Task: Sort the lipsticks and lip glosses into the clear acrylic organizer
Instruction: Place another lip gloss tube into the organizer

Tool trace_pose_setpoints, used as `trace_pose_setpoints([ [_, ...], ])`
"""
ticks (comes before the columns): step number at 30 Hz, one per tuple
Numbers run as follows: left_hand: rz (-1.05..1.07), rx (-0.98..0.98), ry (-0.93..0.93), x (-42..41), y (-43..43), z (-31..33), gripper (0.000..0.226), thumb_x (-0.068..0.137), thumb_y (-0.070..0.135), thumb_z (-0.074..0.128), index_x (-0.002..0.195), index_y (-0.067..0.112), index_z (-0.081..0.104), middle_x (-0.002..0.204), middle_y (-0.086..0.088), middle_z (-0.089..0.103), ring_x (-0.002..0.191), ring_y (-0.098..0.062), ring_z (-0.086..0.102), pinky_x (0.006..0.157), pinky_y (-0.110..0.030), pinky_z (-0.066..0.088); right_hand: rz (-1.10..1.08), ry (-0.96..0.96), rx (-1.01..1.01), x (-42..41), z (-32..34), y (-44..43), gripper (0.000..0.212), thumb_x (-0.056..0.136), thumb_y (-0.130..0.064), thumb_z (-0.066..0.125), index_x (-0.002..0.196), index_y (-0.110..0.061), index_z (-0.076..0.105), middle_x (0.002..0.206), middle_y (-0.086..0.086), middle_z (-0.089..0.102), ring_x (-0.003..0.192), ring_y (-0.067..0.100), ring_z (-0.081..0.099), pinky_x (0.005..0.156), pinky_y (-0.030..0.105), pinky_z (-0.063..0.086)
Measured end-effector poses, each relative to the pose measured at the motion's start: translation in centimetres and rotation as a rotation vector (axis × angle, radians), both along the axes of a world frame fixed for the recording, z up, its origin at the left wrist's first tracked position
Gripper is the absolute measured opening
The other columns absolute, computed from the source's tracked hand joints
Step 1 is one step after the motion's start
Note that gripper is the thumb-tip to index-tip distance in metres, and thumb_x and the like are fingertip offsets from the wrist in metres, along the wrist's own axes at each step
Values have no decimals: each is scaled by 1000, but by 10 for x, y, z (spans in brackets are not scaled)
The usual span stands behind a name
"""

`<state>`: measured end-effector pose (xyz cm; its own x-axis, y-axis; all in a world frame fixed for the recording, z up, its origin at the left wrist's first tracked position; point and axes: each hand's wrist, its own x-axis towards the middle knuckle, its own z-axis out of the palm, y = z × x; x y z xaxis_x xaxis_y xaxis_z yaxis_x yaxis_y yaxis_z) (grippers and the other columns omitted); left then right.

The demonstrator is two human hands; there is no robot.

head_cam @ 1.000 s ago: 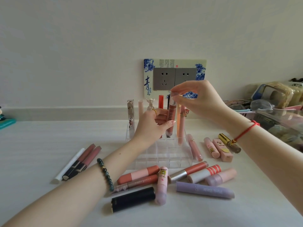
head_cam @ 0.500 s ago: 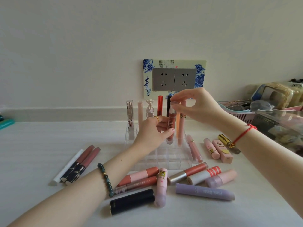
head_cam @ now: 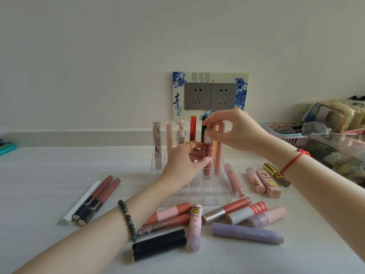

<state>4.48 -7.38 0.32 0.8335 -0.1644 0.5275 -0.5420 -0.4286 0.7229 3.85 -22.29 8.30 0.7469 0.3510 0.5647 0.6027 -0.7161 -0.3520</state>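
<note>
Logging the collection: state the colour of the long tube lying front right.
Pale lavender; the long tube shows best in the head view.

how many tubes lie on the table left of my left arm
3: a white stick, then two black-and-brown tubes side by side beside it. None looks hidden.

We see soft, even daylight, bright yet flat, pale wall [head_cam: 98, 56] greying toward the corners, a faint shadow falling leftward from the black tube [head_cam: 158, 245] on the white table [head_cam: 39, 184], wide-angle bending at the edges, right-hand clutter [head_cam: 335, 123] slightly smeared.
</note>
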Motion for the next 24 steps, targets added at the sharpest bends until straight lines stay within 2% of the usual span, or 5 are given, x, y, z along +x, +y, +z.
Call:
trace_pose_setpoints([
  [6,24,3,2,0,0,1,20,77,21,71,97,23,65,84,10,69,76,4,63,74,-8,49,6,13,-1,1,0,0,23,78,-17,65,100,-25,66,90,-6,69,83,14,62,79,30,51],
  [12,5,-19,-9,-2,2,4,22,79,18,69,101,19,67,81,12,68,73,4,62,73,-8,49,8,25,-20,0,0,-1,26,78,-15,65,101,-27,65,89,-5,67,80,11,61,71,19,46],
  [18,8,-27,-47,-6,6,7,21,78,13,70,94,25,62,73,19,63,68,12,59,67,-2,45,11,18,-20,-4,5,-1,26,78,-14,66,102,-24,65,93,-7,67,87,13,62,82,26,49],
  [21,26,-14,-50,-7,12,11,27,78,17,71,104,18,64,77,15,65,72,5,62,72,-7,50,12,1,-18,-7,9,0,26,78,-14,66,102,-24,66,93,-8,67,90,8,60,85,26,47],
  [24,32,-16,-62,-10,22,17,31,77,20,71,107,15,64,79,16,65,75,2,64,73,-6,48,11,-28,-14,-10,14,2,26,78,-13,65,100,-25,65,94,-7,67,90,7,60,85,24,46],
])
